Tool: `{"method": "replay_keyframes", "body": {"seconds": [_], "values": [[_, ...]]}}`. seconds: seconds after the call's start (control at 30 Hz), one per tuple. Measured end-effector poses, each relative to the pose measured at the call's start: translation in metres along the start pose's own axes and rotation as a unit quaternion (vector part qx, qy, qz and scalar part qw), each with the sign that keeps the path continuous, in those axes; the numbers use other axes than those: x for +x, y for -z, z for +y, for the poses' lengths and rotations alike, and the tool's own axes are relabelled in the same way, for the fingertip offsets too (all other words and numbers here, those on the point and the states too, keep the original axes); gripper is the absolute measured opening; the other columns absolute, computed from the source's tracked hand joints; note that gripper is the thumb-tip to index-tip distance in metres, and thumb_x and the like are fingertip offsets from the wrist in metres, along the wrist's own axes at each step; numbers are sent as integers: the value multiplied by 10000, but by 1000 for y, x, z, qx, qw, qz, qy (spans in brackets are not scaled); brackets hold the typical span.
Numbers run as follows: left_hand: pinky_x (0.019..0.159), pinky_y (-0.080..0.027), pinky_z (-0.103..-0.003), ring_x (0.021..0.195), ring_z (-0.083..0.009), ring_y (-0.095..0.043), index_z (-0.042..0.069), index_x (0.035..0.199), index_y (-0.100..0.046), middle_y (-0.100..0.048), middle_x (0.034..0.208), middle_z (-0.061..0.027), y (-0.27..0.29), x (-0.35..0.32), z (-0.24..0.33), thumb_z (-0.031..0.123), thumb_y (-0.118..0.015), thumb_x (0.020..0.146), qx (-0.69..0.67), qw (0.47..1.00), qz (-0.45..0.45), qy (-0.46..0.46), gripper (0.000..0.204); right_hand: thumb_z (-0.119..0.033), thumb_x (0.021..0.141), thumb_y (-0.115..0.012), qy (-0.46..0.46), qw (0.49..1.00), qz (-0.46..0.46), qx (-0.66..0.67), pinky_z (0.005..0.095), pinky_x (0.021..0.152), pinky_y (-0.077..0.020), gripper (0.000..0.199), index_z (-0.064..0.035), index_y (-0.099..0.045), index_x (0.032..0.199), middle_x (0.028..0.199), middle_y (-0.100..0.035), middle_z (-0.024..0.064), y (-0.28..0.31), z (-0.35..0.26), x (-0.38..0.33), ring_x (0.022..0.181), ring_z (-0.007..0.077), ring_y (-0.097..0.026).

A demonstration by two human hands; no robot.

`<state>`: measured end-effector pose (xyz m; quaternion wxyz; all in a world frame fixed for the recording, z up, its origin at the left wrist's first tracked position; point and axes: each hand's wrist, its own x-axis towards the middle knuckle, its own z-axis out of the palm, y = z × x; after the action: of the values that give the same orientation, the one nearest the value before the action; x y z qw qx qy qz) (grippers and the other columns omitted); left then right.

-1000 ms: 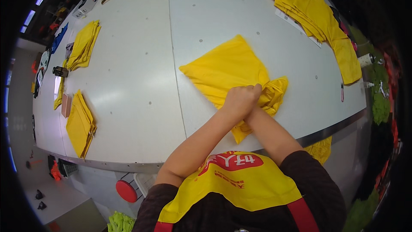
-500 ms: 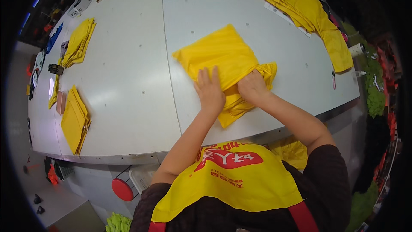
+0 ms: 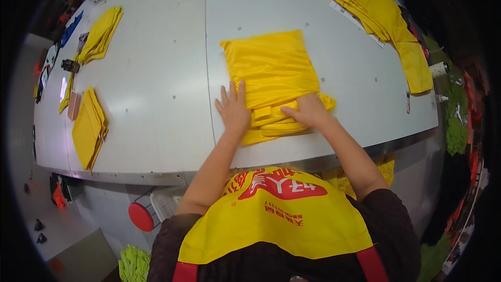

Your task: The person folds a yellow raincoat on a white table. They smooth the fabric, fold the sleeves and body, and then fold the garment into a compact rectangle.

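Both hands shifted; left hand (image 3: 234, 110) fingers spread flat on yellow cloth (image 3: 272, 73).

yellow stack (image 3: 90, 128) – left | yellow pile (image 3: 378, 13) – far right | red stool (image 3: 141, 216)

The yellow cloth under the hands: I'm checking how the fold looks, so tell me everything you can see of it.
The yellow cloth is a thin, slightly shiny fabric folded into a rough square, lying flat on the grey table near its front edge. Its far part is smooth with faint creases; its near edge is bunched into narrow folds. The left hand lies flat, fingers spread, on its near left corner, and the right hand presses on the bunched folds.
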<state>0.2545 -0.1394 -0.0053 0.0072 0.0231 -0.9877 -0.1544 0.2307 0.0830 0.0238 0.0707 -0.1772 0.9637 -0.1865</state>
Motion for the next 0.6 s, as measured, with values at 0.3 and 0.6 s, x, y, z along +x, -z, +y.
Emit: {"method": "replay_keyframes", "body": {"seconds": [0.3,0.6], "values": [[1011,-243,-514,1268,-310,-327,172,1350,-351,-341,1391,-126,14,5,-21,98,-547,754,-31,998,48,-38,631,-307,765,-629,120,986,112,-17,431,748,-428,454,31,-511,1046,975,-537,211,-16,-10,-21,844,378,-522],[834,-466,-332,987,-286,-571,-22,1268,-411,-566,1107,-188,29,-74,-68,146,-622,780,-393,900,-4,190,558,-187,664,-677,172,980,77,-66,363,704,-439,447,-3,-534,1045,870,-524,131,4,-89,-87,803,289,-542]]}}
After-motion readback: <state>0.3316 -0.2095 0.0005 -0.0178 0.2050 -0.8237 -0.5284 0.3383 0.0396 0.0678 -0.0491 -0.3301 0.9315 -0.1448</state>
